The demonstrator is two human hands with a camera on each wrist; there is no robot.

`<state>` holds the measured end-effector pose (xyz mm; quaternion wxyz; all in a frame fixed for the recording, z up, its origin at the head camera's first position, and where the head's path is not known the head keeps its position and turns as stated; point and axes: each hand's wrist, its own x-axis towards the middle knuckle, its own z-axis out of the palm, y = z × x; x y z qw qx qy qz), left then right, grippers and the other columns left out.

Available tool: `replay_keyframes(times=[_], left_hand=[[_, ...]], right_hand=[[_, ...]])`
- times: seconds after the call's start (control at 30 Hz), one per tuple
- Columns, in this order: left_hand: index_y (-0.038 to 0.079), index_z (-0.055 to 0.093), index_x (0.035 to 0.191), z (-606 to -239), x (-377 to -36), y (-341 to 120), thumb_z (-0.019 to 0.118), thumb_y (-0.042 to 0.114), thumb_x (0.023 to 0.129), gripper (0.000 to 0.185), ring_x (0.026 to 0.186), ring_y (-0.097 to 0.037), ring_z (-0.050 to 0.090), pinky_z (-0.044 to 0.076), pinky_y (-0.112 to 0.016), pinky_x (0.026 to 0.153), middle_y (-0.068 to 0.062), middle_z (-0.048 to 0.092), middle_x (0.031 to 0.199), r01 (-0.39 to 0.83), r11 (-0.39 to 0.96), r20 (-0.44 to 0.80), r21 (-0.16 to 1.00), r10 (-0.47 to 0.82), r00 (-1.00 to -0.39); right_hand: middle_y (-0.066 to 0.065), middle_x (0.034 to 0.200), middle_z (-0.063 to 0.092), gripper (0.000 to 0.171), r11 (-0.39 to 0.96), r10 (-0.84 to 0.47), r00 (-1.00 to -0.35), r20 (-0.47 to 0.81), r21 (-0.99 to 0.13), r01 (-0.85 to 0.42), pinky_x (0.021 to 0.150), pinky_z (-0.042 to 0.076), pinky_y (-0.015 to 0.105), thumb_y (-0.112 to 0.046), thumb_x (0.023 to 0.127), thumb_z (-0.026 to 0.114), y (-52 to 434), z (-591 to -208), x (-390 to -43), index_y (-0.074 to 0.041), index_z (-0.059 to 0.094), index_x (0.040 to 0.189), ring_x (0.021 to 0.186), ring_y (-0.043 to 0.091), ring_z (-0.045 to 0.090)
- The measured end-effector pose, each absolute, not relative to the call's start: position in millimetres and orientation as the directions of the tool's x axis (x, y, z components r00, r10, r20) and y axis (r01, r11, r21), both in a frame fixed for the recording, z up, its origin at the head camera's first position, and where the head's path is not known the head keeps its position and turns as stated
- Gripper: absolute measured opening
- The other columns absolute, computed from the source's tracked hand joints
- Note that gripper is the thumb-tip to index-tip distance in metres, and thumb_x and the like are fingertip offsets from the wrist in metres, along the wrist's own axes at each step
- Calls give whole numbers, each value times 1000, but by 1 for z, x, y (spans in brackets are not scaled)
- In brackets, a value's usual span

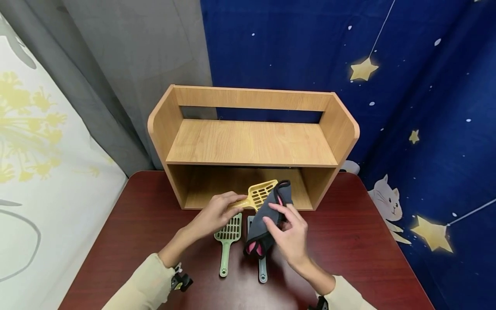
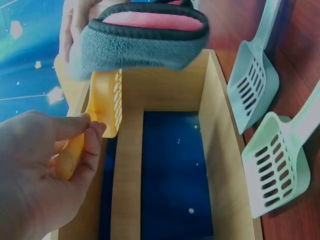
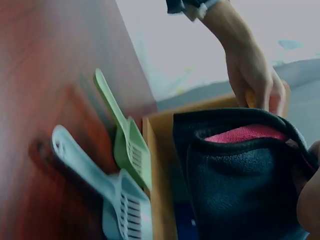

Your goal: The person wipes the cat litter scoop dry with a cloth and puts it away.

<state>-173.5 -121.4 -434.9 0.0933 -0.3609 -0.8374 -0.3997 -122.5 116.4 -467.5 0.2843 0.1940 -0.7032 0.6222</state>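
My left hand (image 1: 218,214) grips the handle of a yellow litter scoop (image 1: 261,193), its slotted head raised in front of the shelf's lower compartment. A folded grey cloth (image 1: 267,219) with black edging and a pink inner side is held in my right hand (image 1: 289,232), thumb and fingers around it. In the head view the cloth overlaps the edge of the yellow scoop's head; whether they touch I cannot tell. Below on the table lie a green litter scoop (image 1: 229,230) and a blue-grey litter scoop (image 1: 262,270), the latter partly hidden by the cloth.
A two-tier wooden shelf (image 1: 252,142) stands at the back of the dark red table (image 1: 155,224). Behind it hang a grey curtain (image 1: 139,43) and a blue starry curtain (image 1: 290,43). A white patterned curtain (image 1: 50,206) is on the left.
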Motion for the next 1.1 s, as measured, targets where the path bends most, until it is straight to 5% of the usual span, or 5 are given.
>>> replay_keyframes(times=[0.3, 0.6, 1.1], left_hand=[[-9, 68, 131, -432, -171, -133, 73, -3, 97, 36, 79, -11, 58, 50, -23, 68, -9, 73, 105, 675, 435, 446, 596, 519, -729], [-6, 70, 131, -433, -173, -124, 75, 0, 96, 36, 81, -12, 57, 50, -27, 70, -9, 74, 106, 639, 475, 435, 605, 475, -765], [-7, 70, 131, -426, -165, -142, 75, -2, 95, 36, 84, -10, 60, 54, -33, 72, -7, 75, 107, 692, 458, 485, 557, 497, -719]], right_hand=[[23, 98, 65, 39, 206, 203, -769, 606, -794, -572, 57, 50, 13, 18, 80, 81, 154, -458, -141, 7, 76, 117, 65, 2, 61], [21, 101, 63, 37, 81, 105, -774, 624, -781, -619, 68, 62, 28, 15, 83, 81, 105, -464, -124, 5, 76, 117, 87, 13, 70], [25, 104, 65, 36, 84, 186, -814, 550, -834, -545, 70, 57, 17, 18, 84, 79, 154, -463, -140, 8, 75, 118, 85, 8, 69]])
